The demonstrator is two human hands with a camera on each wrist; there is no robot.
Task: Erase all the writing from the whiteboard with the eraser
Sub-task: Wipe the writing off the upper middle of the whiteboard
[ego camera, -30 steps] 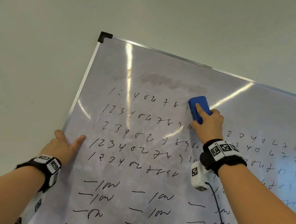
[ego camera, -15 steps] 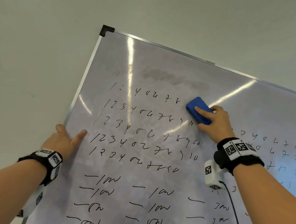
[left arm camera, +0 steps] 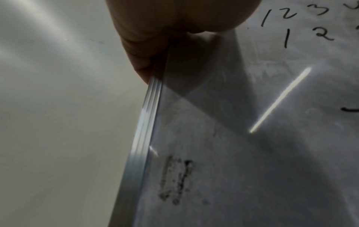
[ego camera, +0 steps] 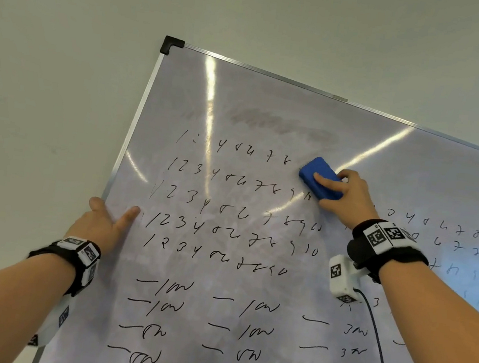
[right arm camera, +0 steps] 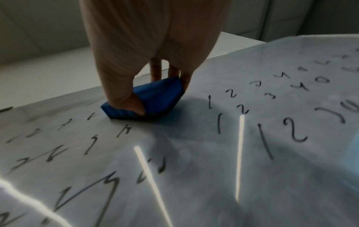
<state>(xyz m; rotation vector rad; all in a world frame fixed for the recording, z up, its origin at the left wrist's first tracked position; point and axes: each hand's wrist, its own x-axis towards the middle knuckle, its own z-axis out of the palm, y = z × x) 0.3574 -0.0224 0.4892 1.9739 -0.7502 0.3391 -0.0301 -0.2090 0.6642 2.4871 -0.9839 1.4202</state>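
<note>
1. The eraser [ego camera: 321, 178] is a blue rounded block with a soft, matte look. It lies flat against the whiteboard [ego camera: 250, 274], a little right of centre in the head view. Its long axis runs from upper left to lower right of the frame, with the free end pointing to the upper left.
2. The right hand [ego camera: 349, 195] grips the eraser: the thumb lies across its blue back, and the fingers [right arm camera: 155, 69] curl over the far edge, as the right wrist view shows. The eraser sits at the right end of the top two rows of digits.
3. The writing [ego camera: 228, 207] is black marker: rows of numerals above, dashes and squiggles below. A grey smear [ego camera: 270, 123] lies above the top row.
4. The whiteboard is glossy, streaked with bright light reflections, and edged by a ribbed silver metal frame [left arm camera: 143, 130] with a black corner cap [ego camera: 171, 44].
5. The left hand [ego camera: 101, 224] holds the board's left edge at the left of the frame, thumb on the front face and fingers wrapped behind the frame.
6. Both wrists wear black bands carrying white blocks printed with black square markers.
7. A plain pale wall [ego camera: 64, 67] lies behind.
</note>
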